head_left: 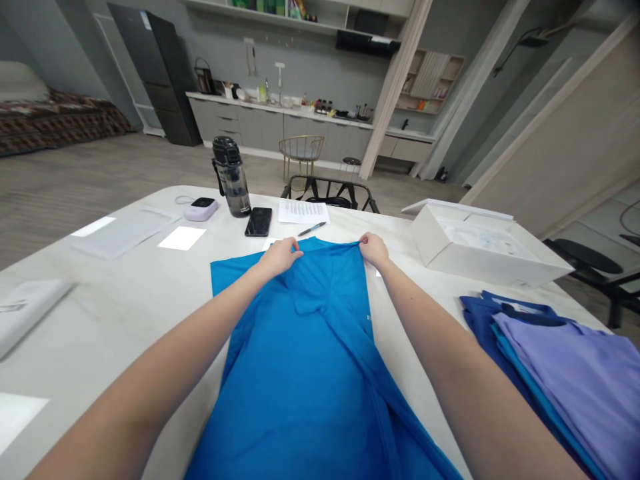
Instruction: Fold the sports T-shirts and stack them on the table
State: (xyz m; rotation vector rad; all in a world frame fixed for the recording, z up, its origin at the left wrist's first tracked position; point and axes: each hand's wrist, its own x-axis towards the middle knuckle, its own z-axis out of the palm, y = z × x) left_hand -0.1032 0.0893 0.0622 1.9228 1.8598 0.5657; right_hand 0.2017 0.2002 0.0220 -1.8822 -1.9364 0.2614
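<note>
A blue shirt (310, 373) lies spread on the white table (150, 300), its collar end at the far side and its lower part running out of the near edge of the view. My left hand (281, 256) pinches the shirt's far edge left of the neckline. On the right, my right hand (373, 249) grips the far right corner of the cloth between thumb and fingers. Loose folds run from the middle of the shirt down to the right.
A bottle (233, 177), phone (259, 222), printed paper (303, 212), pen (312, 229) and lilac device (201, 209) stand or lie beyond the shirt. At right are an open white box (485, 247) and folded shirts (575, 373). A white package (30, 307) lies at left.
</note>
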